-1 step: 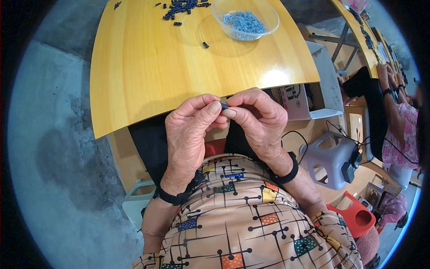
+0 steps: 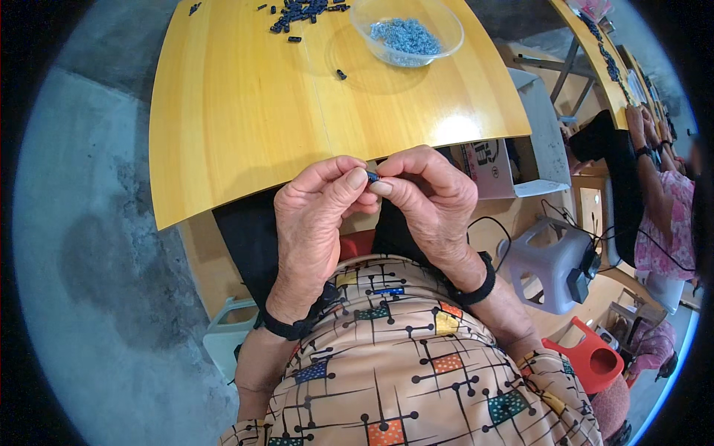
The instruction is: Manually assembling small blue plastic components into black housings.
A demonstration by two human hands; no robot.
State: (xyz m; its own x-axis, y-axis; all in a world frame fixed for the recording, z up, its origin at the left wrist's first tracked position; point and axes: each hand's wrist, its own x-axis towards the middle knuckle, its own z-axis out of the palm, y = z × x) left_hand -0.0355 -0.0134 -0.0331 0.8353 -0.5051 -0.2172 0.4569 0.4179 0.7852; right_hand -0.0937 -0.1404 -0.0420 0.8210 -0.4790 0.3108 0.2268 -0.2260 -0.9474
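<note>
My left hand (image 2: 316, 223) and my right hand (image 2: 431, 201) meet fingertip to fingertip just below the near edge of a yellow wooden table (image 2: 245, 111). Together they pinch one small dark piece (image 2: 372, 177) between thumbs and forefingers. Each wrist carries a black band. Far across the table stands a clear bowl (image 2: 446, 22) of tiny blue-grey bits. Left of it lies a heap of small dark pieces (image 2: 301, 13). One lone dark piece (image 2: 341, 74) rests in front of the bowl.
A cardboard box (image 2: 487, 167) sits under the table's right side. A grey plastic stool (image 2: 547, 264) and a red stool (image 2: 587, 360) stand to my right. Another person (image 2: 662, 215) sits at a second yellow table (image 2: 595, 59). Concrete floor (image 2: 82, 245) lies to the left.
</note>
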